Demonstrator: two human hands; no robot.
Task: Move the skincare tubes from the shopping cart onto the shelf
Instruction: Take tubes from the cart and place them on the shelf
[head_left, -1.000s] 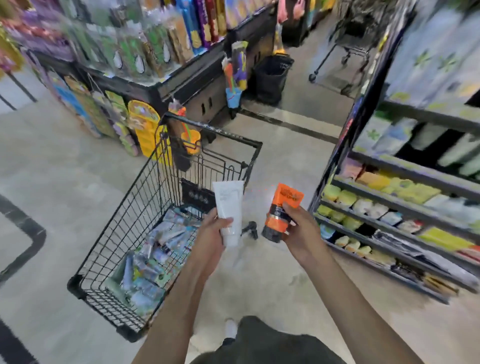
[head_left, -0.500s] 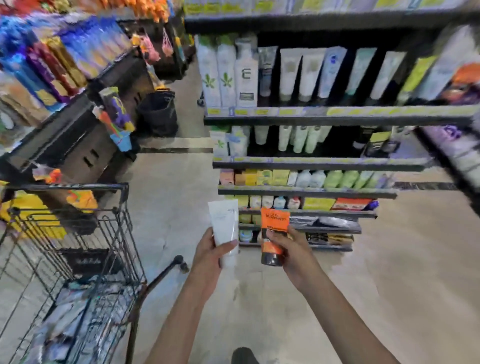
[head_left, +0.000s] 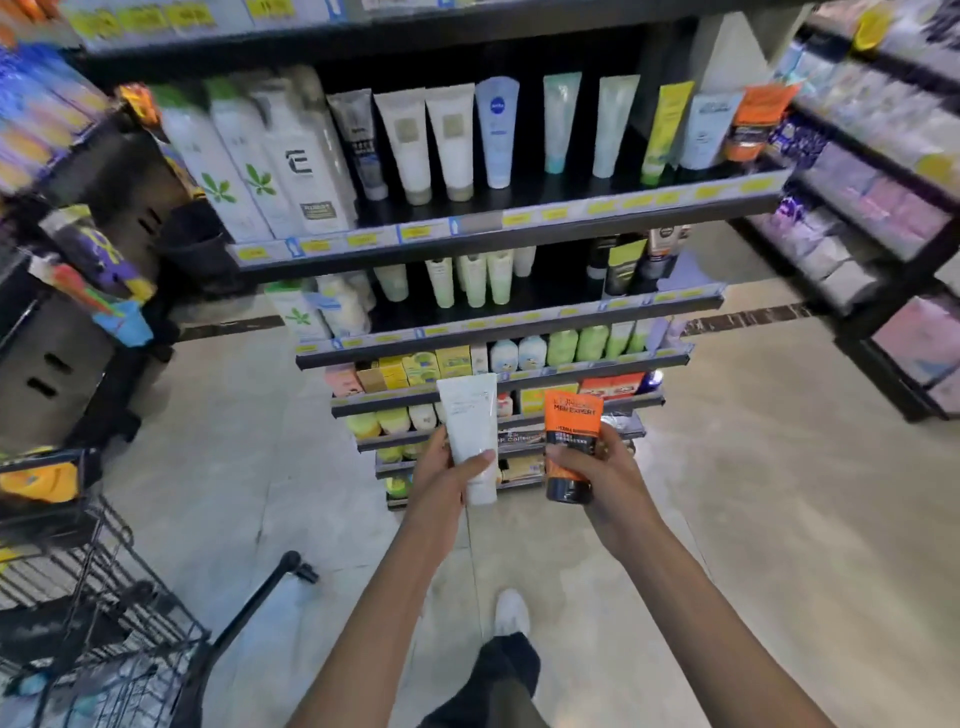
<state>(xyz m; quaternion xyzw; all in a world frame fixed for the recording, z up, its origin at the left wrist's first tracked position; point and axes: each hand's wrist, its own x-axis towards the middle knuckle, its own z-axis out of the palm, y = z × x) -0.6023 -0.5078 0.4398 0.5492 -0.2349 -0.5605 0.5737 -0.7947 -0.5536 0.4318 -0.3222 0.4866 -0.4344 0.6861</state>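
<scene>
My left hand (head_left: 441, 475) grips a white skincare tube (head_left: 470, 426), cap end down. My right hand (head_left: 597, 467) grips an orange and black tube (head_left: 570, 441) the same way. Both tubes are held upright at mid-height in front of the black shelf unit (head_left: 498, 228), apart from its shelves. The shopping cart (head_left: 98, 623) stands at the lower left, with several tubes lying blurred in its basket. The shelf's upper row holds standing tubes, among them an orange one (head_left: 756, 119) at the right end.
A second shelving unit (head_left: 883, 218) with boxed goods runs along the right. A dark display stand (head_left: 78, 322) with hanging packets is on the left. Beige floor lies between me and the shelf. My white shoe (head_left: 511, 613) shows below.
The view has swung from the cart to face the shelf, and the shelf is closer. Both hands kept their tubes and stayed in front of me.
</scene>
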